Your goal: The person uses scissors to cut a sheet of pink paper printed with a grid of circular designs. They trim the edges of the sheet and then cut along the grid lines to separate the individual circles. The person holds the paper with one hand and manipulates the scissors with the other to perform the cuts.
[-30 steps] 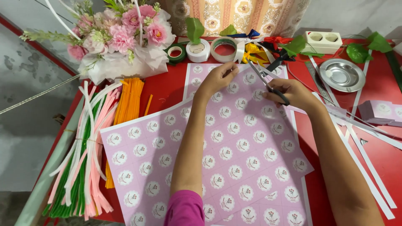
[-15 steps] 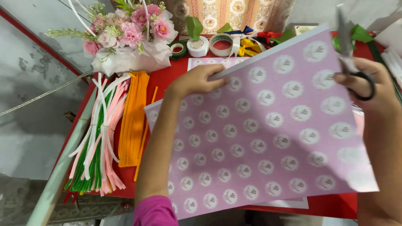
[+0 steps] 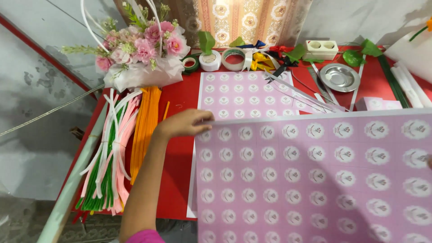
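Here, left hand (image 3: 182, 123) fingers pinch a pink sheet (image 3: 315, 175) above the red table (image 3: 177, 96); right hand unseen.

Red table (image 3: 180, 96), patterned curtain (image 3: 252, 20), grey stained wall (image 3: 40, 90)

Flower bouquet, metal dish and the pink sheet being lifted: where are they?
Flower bouquet (image 3: 141, 47), head view, on the pink blooms.
Metal dish (image 3: 338, 77), head view, on its centre.
Pink sheet (image 3: 315, 175), head view, on its patterned middle.
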